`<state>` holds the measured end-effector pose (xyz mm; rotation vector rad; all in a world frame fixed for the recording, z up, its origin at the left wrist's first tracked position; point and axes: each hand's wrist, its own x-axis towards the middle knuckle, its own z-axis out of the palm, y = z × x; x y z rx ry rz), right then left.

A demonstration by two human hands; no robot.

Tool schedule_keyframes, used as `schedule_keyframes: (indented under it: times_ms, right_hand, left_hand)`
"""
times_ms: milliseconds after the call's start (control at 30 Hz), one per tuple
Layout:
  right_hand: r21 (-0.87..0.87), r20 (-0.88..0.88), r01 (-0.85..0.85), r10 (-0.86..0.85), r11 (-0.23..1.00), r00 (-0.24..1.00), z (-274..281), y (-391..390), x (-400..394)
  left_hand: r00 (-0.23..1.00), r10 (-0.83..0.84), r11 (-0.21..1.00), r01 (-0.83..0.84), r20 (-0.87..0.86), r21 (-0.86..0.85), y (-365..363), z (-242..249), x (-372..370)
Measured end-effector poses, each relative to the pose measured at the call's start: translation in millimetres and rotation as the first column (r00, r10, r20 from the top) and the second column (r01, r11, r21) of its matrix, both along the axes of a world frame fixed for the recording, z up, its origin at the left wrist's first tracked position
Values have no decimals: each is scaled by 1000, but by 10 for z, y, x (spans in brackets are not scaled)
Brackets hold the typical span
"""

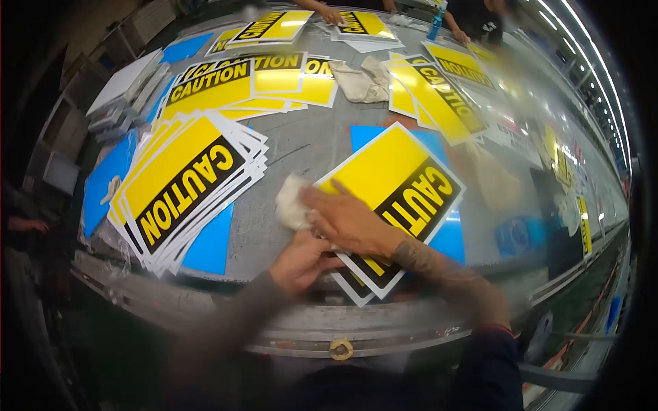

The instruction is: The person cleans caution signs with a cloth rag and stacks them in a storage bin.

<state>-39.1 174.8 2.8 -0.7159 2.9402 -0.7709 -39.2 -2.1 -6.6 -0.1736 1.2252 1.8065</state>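
A yellow and black caution sign [394, 171] lies tilted on the table in front of me, over another sign whose corner [353, 286] shows below it. My left hand [301, 262] is closed at the sign's left edge, its fingertips pinched there and partly hidden. Across that same edge reaches my right hand [353, 220], blurred at the fingers. A white cloth [290, 203] bunches out from under the right fingers, which press on it. Blue sheets [449, 236] show beneath the signs.
A fanned stack of caution signs [185, 181] lies to the left on blue sheet. More signs [212, 85] and a crumpled beige cloth [362, 81] are farther back. Across the table, other people's hands [332, 15] are near signs. A blue bottle [436, 26] stands there. The table's front rail [226, 301] runs before me.
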Motion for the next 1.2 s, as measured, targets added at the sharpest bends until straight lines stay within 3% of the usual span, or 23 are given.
schedule_keyframes:
  times_ms: [100,167,200,233,300,333,367,433,467,500,567,633,700,767,833,867,900,967,1033,1067,1100,1167,1200]
  right_hand:
    - [-149,4,-116,118,982,993,-105,3,16]
    - [31,-116,-32,36,999,993,-188,218,-11]
    - [46,-74,139,-135,989,988,-237,457,-87]
    - [120,-250,235,-200,965,947,-283,780,-177]
    - [168,-388,454,-365,875,847,-429,1487,-437]
    - [516,-583,537,-186,667,791,-470,1818,-439]
    - [266,-530,625,-430,734,731,-537,1983,-562]
    - [502,-461,512,-285,697,840,-415,1891,-475]
    - [502,-484,472,-217,725,848,-387,1644,-344]
    - [458,-486,421,-177,782,856,-553,1452,-335]
    - [147,-462,303,-206,942,863,-522,1000,-79]
    - [178,-460,440,-321,880,828,-554,1343,-256]
    - [240,-618,622,-377,745,690,-634,1729,-553]
    - [333,-455,664,-502,670,735,-474,1719,-697]
    - [400,-580,577,-290,712,761,-532,1559,-577]
    - [496,-518,450,-163,743,840,-530,1475,-414]
    - [241,-444,439,-304,866,843,-494,1266,-202]
    - [215,-430,350,-234,911,872,-430,1137,253]
    - [207,-425,499,-382,842,821,-458,1527,439]
    - [322,-502,567,-371,758,781,-576,1878,458]
    - [278,-443,654,-510,704,737,-410,1978,523]
    - [241,-494,720,-556,651,668,-496,1958,564]
    - [269,-289,643,-577,717,764,-244,1679,652]
  left_hand:
    - [996,-22,999,20,87,31,-104,-94,3]
    - [999,-26,998,24,38,54,-62,-31,20]
    - [1000,-30,996,30,-4,82,-46,-48,43]
    - [998,-28,993,34,-51,110,-36,-50,61]
    - [998,-15,998,20,-68,66,-7,7,77]
    - [997,-12,998,17,-77,63,-9,17,89]
    - [996,-17,998,21,-87,56,-10,30,100]
    - [992,-45,999,46,-119,4,-14,108,127]
    - [988,-63,998,61,-141,-13,-18,136,126]
    - [983,-76,997,73,-165,-26,-5,142,112]
    - [987,-43,999,43,-157,-5,47,76,72]
    - [988,-46,999,42,-146,-34,23,94,126]
    - [984,-52,998,47,-173,-31,17,64,128]
    - [980,-59,998,53,-192,-36,11,50,128]
    - [980,-33,999,29,-197,-24,5,6,140]
    - [980,-22,1000,19,-196,-17,6,10,145]
    - [981,-12,1000,10,-193,-11,25,21,137]
    - [984,-6,1000,8,-179,12,52,84,141]
    - [984,-34,999,33,-174,-10,25,87,156]
    - [986,-20,999,24,-164,25,38,103,165]
    - [985,-20,999,24,-170,21,43,80,183]
    - [980,-27,1000,27,-195,0,38,73,170]
    - [978,-28,999,33,-206,22,12,9,161]
